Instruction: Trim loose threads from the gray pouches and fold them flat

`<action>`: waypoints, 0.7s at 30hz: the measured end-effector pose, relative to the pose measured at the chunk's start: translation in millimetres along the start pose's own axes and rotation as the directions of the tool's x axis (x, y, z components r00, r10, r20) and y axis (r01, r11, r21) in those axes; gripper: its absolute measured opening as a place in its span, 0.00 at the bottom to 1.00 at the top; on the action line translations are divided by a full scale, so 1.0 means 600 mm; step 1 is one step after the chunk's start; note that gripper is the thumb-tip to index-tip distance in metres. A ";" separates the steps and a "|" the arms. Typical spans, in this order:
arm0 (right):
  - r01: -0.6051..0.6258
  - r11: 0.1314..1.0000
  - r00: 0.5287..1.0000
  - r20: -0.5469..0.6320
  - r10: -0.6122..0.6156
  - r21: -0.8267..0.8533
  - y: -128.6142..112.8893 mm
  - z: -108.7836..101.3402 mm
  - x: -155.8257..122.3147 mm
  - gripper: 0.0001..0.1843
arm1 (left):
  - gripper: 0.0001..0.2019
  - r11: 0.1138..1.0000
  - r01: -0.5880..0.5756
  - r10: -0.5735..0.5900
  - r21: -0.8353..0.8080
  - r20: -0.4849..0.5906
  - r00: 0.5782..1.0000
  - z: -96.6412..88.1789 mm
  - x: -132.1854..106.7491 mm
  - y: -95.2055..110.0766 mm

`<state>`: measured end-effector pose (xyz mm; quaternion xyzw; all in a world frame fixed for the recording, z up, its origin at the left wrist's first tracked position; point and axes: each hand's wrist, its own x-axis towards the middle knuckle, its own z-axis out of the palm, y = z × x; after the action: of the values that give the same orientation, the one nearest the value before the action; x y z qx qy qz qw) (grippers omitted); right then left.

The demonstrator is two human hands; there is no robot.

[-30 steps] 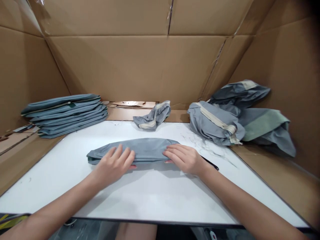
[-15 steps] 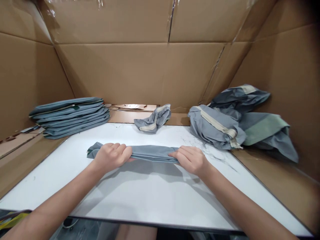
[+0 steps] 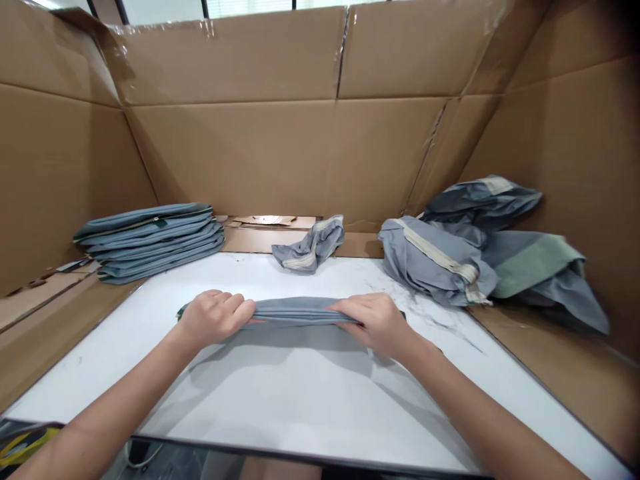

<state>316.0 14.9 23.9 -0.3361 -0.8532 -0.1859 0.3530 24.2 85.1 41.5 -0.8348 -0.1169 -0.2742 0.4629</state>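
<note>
Stretched between my two hands is a folded grey-blue fabric piece (image 3: 295,311), gathered into a long narrow bundle. My left hand (image 3: 216,316) is wrapped round its left part, with a dark green edge poking out past the knuckles. My right hand (image 3: 374,320) pinches the right part, thumb below and fingers on top; a small green tip shows beyond it. The bundle is over the white tabletop (image 3: 300,400) and casts a shadow there. How its folds lie inside my grip is hidden.
A stack of folded grey-blue fabric pieces (image 3: 155,243) stands at the back left. A crumpled grey piece with a pale zipper (image 3: 310,245) lies at the back middle. More crumpled grey fabric (image 3: 440,260) is heaped at the right. Cardboard walls (image 3: 280,160) enclose the table's back and sides.
The view has tilted up slightly, showing windows above the cardboard. My right hand has shifted a little left along the bundle, and less fabric shows past my left hand.
</note>
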 end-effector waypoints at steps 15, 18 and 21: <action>0.100 0.874 0.990 -0.044 -0.137 -0.476 -0.021 0.003 0.039 0.24 | 0.21 0.997 0.078 -0.078 0.004 0.007 0.997 0.006 0.015 0.015; 0.128 0.859 0.969 -0.120 -0.214 -0.495 -0.013 0.001 0.030 0.25 | 0.22 0.983 0.184 -0.184 -0.008 0.039 0.982 0.004 0.002 0.015; 0.161 0.857 0.958 -0.130 -0.255 -0.489 -0.006 -0.003 0.024 0.26 | 0.22 0.980 0.199 -0.199 -0.026 0.001 0.980 0.005 -0.012 0.013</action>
<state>306.6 17.7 35.0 -0.2982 -0.7754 -0.4570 0.3178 23.0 83.9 30.7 -0.8245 -0.1959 -0.3215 0.4224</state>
